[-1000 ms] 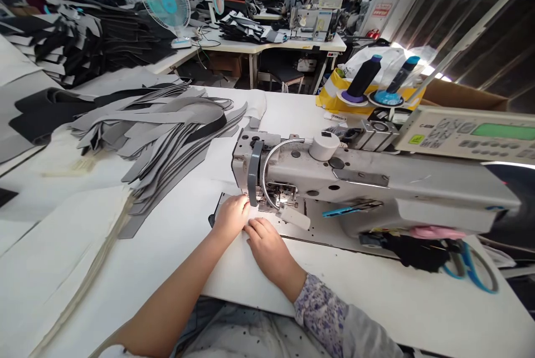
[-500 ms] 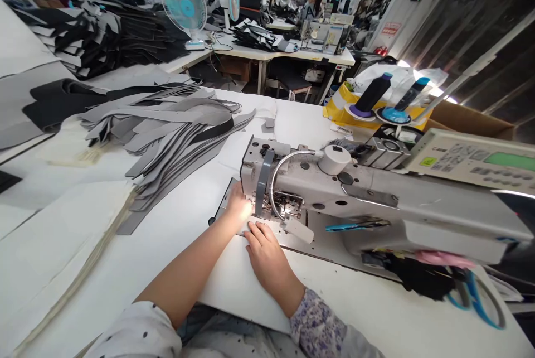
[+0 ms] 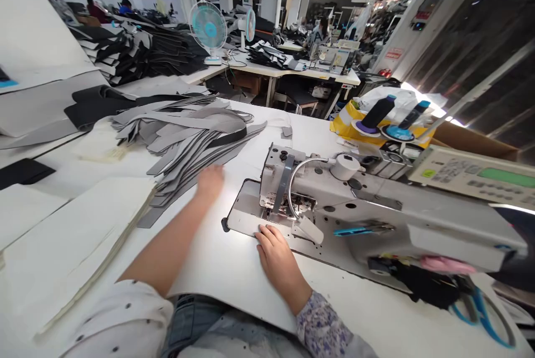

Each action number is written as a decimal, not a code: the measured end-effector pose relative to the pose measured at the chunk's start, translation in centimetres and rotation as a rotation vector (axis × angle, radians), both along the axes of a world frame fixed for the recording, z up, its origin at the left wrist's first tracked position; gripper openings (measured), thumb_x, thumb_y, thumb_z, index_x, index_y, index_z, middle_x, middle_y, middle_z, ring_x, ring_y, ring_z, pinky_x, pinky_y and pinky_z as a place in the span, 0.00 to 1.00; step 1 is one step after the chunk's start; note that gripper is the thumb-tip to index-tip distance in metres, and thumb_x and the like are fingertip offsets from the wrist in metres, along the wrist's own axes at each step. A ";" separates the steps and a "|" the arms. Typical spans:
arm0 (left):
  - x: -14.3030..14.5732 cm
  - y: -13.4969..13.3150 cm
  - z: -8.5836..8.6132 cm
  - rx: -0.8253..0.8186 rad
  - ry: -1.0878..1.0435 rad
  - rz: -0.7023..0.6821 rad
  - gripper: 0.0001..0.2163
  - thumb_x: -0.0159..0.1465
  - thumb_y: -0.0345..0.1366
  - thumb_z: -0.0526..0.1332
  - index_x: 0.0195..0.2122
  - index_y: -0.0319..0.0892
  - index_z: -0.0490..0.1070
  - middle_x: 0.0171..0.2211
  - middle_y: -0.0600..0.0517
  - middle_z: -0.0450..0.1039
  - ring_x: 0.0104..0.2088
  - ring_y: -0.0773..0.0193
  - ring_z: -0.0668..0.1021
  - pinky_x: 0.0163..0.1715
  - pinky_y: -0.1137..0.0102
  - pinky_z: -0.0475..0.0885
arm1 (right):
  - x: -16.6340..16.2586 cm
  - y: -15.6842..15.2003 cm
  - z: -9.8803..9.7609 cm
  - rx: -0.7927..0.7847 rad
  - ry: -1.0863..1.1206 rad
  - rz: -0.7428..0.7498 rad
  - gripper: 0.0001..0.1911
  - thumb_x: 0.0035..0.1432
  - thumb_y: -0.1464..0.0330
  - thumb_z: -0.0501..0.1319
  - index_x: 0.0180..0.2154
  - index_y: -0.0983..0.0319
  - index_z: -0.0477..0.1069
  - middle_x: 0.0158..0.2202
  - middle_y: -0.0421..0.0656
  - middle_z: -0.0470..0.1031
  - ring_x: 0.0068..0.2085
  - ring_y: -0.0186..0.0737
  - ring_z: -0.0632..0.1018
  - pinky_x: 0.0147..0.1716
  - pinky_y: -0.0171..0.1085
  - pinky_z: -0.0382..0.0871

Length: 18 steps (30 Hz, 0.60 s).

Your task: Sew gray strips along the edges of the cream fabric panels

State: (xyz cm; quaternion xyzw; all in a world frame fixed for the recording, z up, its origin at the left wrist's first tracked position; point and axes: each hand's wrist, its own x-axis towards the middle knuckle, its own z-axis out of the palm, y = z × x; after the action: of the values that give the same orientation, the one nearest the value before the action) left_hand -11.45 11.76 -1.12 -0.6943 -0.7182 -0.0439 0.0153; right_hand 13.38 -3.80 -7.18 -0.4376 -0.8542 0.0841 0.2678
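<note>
My left hand is over the white table, just right of a pile of grey fabric strips. It is smeared by motion, so I cannot make out its fingers or anything in them. Flat at the near edge of the sewing machine's metal bed rests my right hand, its fingers stretched out and nothing held. Just beyond those fingertips are the needle area and the head of the grey sewing machine. A small lamp on a bendable metal neck hangs beside it.
White sheets are stacked at the left. Blue-handled scissors and black cloth lie at the right, below the machine arm. Thread cones and a control panel stand behind it. Fans stand farther back.
My left hand has left the needle area and moved left toward the grey strips. My right hand stays at the bed's edge. The camera view has tilted up and shifted left.
</note>
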 end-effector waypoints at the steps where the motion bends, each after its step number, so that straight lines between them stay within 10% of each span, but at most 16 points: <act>1: -1.8 -0.3 0.3 -0.026 0.036 0.042 0.13 0.67 0.31 0.53 0.49 0.30 0.69 0.46 0.38 0.71 0.45 0.53 0.76 0.44 0.58 0.72 | 0.0 0.0 0.1 -0.003 0.005 -0.002 0.17 0.64 0.76 0.52 0.52 0.62 0.70 0.54 0.49 0.71 0.56 0.50 0.70 0.55 0.52 0.69; 6: -6.4 -1.5 0.7 -0.131 0.154 0.031 0.15 0.61 0.21 0.47 0.43 0.24 0.70 0.43 0.30 0.71 0.43 0.47 0.76 0.42 0.61 0.69 | 0.0 0.2 0.6 -0.012 -0.027 -0.024 0.16 0.63 0.75 0.56 0.51 0.62 0.71 0.54 0.50 0.72 0.57 0.46 0.69 0.56 0.48 0.68; 11: -4.0 -3.9 0.3 -0.186 0.123 -0.042 0.17 0.59 0.25 0.50 0.47 0.34 0.72 0.43 0.37 0.74 0.41 0.52 0.77 0.40 0.65 0.69 | 0.1 -0.7 0.1 0.022 -0.029 -0.045 0.17 0.64 0.75 0.54 0.52 0.61 0.72 0.53 0.49 0.73 0.56 0.47 0.70 0.56 0.50 0.68; 18: 3.1 -18.7 -0.4 -0.422 -0.362 -0.474 0.18 0.59 0.29 0.50 0.47 0.46 0.72 0.39 0.49 0.75 0.38 0.61 0.77 0.37 0.71 0.68 | -1.5 -1.8 0.4 0.061 -0.160 0.003 0.25 0.61 0.78 0.58 0.59 0.62 0.66 0.64 0.54 0.59 0.64 0.53 0.61 0.59 0.52 0.63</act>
State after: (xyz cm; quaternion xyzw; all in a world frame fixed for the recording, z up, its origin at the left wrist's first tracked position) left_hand -8.32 -6.95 -1.55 -0.8103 -0.5219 -0.0192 -0.2660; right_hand 11.86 -5.57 -6.79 -0.4334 -0.8756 0.0231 0.2120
